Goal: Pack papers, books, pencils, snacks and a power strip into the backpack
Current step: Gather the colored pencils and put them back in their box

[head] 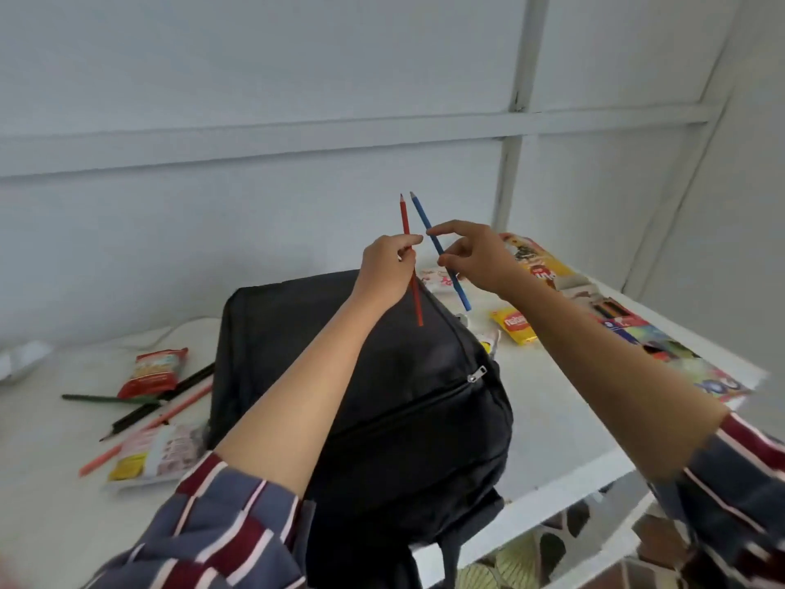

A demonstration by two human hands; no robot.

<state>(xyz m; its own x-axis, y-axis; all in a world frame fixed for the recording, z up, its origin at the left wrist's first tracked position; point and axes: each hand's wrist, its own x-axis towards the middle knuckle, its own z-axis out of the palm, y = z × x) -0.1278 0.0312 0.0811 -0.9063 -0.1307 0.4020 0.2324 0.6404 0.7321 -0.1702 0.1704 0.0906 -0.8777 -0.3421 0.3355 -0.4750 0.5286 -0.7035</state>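
A black backpack (pixel 382 376) stands on the white table (pixel 565 418) with its front pocket zipper shut. Above its top, my left hand (pixel 388 269) pinches a red pencil (pixel 407 218), tip up. Just right of it, my right hand (pixel 475 257) pinches a blue pencil (pixel 420 214), also tip up and tilted. The two pencils almost touch. Several more pencils (pixel 161 401) lie on the table left of the backpack.
A red snack bag (pixel 153 371) and a flat snack packet (pixel 157 452) lie at the left. A yellow snack packet (pixel 516 325) and colourful books (pixel 662 346) lie along the right edge. A white wall stands close behind. The table's front edge drops off at the lower right.
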